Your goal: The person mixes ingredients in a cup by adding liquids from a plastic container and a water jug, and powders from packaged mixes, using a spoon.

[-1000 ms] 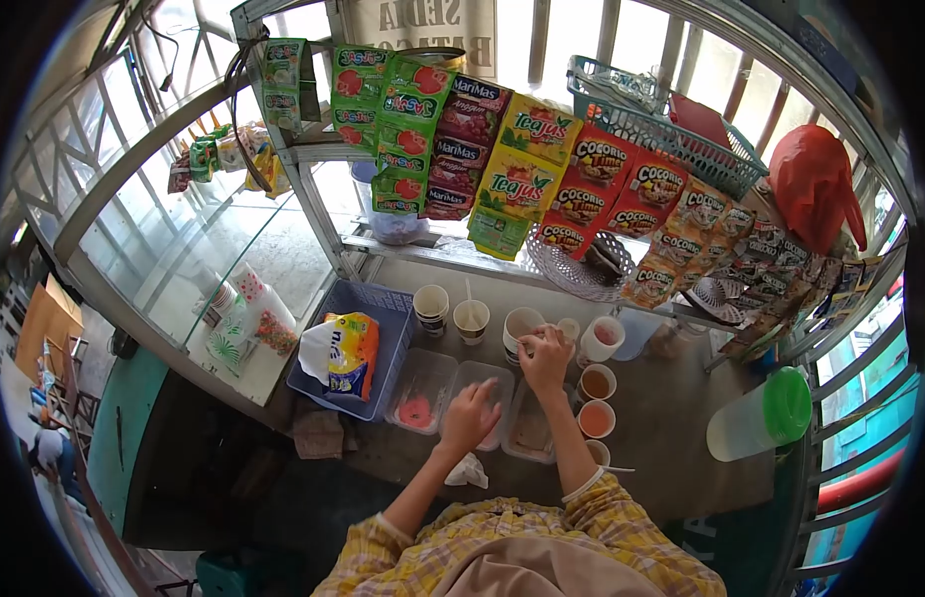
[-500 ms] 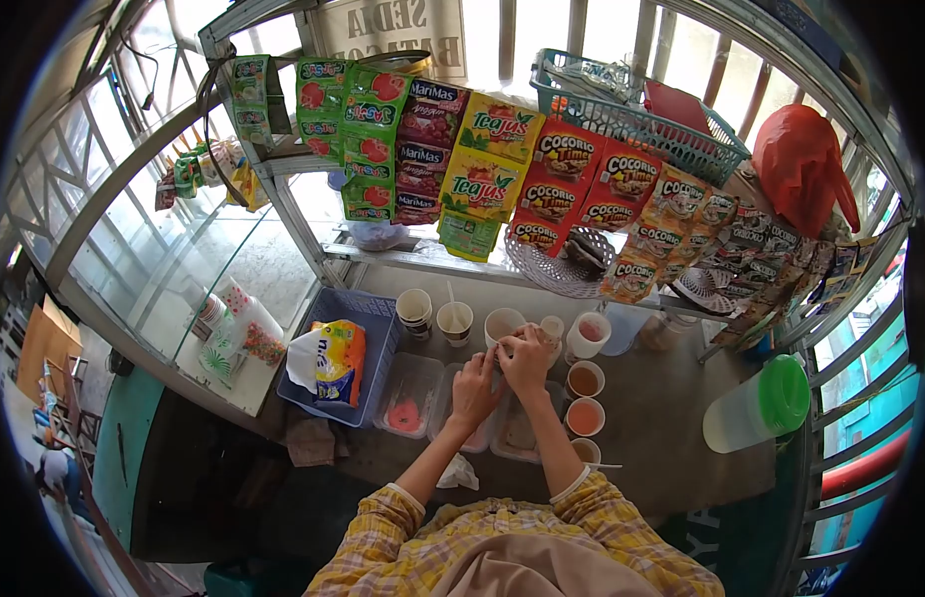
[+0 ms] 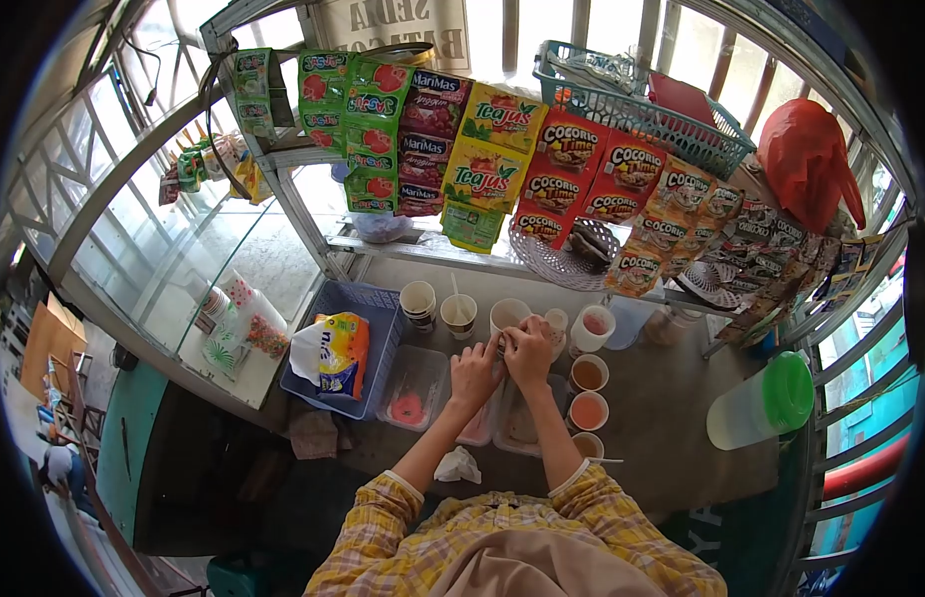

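Now the left hand [image 3: 474,374] has met the right hand [image 3: 530,350] beside the cup [image 3: 509,312] (fingers [image 3: 520,334] curled together).

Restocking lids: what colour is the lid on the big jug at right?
Green; the jug lid shows best in the head view.

**Tabletop** [image 3: 671,418], grey-brown, worn.
- Far row, left to right: banded paper cup [image 3: 418,301]; cup with a stick in it [image 3: 459,314]; white cup [image 3: 509,313]; small clear cup [image 3: 556,320]; white jug [image 3: 593,330] of pink liquid.
- Right of centre, far to near: brown drink cup [image 3: 589,373], orange drink cup [image 3: 588,410], third cup [image 3: 586,445].
- Centre: three clear tubs side by side, namely left tub [image 3: 414,386], middle tub [image 3: 479,426], right tub [image 3: 522,430].
- Left: blue basket [image 3: 368,301].
- Near-left edge: brown cloth [image 3: 313,435].
- Near: crumpled tissue [image 3: 458,465].
- Right: green-lidded jug [image 3: 761,403].
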The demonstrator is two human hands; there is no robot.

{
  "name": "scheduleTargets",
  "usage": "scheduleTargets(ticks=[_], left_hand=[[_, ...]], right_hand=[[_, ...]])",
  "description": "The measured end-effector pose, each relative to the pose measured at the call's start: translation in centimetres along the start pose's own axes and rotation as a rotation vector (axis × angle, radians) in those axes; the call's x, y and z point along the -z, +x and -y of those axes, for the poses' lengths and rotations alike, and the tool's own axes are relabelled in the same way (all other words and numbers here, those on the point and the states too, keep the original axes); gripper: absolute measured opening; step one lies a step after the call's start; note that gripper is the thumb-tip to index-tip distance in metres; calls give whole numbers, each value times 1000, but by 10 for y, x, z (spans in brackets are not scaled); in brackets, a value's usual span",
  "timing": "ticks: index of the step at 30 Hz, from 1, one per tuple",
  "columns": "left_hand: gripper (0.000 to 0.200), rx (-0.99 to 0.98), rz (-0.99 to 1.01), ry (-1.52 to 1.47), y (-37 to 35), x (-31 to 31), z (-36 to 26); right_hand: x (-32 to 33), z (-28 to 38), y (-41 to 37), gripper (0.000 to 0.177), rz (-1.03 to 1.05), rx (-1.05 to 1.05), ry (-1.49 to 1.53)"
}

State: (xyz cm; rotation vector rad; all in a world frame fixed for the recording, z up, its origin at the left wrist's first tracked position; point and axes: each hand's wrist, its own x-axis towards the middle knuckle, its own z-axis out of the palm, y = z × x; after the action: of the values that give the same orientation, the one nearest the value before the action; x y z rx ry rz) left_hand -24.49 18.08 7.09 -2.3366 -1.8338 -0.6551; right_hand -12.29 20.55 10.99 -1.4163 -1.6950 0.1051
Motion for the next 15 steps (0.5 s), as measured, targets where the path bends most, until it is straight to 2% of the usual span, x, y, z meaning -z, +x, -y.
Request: scheduleTargets(ticks=[9, 15], left_hand=[[77, 23, 69, 71, 4, -2, 0], [85, 11, 128, 150, 2, -5, 3]], right_hand=[[-3, -2, -4, 8, -10, -39, 9], [-5, -2, -7, 8, -75, 5, -26]])
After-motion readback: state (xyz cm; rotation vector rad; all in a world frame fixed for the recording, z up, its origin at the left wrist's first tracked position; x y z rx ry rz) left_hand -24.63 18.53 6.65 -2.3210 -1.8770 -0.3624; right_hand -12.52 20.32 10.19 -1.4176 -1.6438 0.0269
